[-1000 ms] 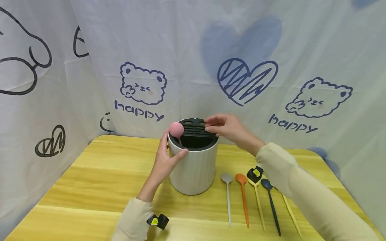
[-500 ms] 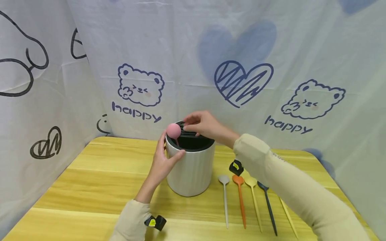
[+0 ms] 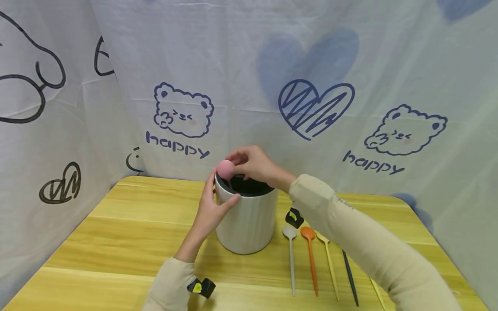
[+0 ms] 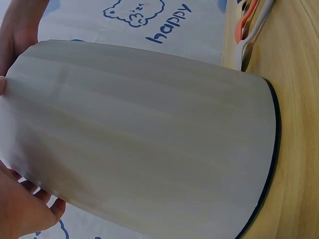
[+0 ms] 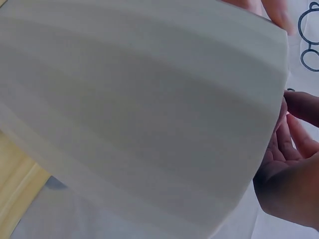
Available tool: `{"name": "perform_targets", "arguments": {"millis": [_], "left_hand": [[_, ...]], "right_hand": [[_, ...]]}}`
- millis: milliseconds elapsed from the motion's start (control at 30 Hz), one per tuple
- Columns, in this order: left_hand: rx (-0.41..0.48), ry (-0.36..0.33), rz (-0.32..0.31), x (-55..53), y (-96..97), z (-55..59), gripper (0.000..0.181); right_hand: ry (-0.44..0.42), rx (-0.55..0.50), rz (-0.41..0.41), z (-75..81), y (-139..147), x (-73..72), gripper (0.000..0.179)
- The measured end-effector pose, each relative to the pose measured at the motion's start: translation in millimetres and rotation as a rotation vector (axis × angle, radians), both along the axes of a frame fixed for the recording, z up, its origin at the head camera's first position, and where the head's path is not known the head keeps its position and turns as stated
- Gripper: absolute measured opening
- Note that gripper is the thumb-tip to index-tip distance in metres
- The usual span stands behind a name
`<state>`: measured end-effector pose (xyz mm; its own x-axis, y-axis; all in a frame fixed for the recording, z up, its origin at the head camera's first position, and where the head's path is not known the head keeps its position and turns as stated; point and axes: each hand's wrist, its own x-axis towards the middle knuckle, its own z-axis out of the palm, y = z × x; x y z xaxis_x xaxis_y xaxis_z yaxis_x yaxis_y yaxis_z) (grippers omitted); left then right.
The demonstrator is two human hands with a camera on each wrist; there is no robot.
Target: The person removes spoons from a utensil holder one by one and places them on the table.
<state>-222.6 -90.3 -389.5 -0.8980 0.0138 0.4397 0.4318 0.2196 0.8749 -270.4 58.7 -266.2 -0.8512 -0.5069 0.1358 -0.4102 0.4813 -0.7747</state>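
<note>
A white ribbed utensil holder [image 3: 247, 224] with a dark inner rim stands upright on the table. My left hand [image 3: 210, 214] grips its left side near the top, thumb on the front and fingers around the far side. A pink long-handled spoon [image 3: 224, 169] leans inside at the left rim, its round head above the edge and its lower handle hidden. Reaching over the opening, my right hand [image 3: 254, 166] pinches the pink head between thumb and fingers. In the right wrist view, the holder [image 5: 149, 119] fills most of the picture, with my right hand [image 5: 289, 184] beyond its rim.
Right of the holder, a grey spoon [image 3: 289, 233], an orange spoon [image 3: 308, 233], a yellow spoon [image 3: 331, 268] and a dark blue spoon [image 3: 350, 276] lie in a row. A pale yellow handle [image 3: 377, 294] shows beside my right sleeve. A printed cloth [image 3: 249, 65] hangs behind the table.
My right hand has moved left from the divided insert at the holder's back right to the pink spoon's head. My left hand keeps its grip on the holder.
</note>
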Motion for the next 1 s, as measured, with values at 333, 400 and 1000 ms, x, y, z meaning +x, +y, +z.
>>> {"name": "perform_targets", "arguments": {"millis": [333,400,1000], "left_hand": [[-0.007,-0.008,0.002,-0.8,-0.7,-0.4,0.091],[-0.005,-0.007,0.003,-0.7,-0.3,0.2,0.091],[-0.005,0.019,0.010,-0.2,1.2,-2.4,0.091]], "right_hand": [[-0.022,-0.010,0.006,-3.4,1.2,-4.5,0.027],[-0.023,-0.008,0.009,-4.5,1.5,-4.9,0.028],[-0.028,-0.032,-0.036,-7.8,5.7,0.5,0.028]]}}
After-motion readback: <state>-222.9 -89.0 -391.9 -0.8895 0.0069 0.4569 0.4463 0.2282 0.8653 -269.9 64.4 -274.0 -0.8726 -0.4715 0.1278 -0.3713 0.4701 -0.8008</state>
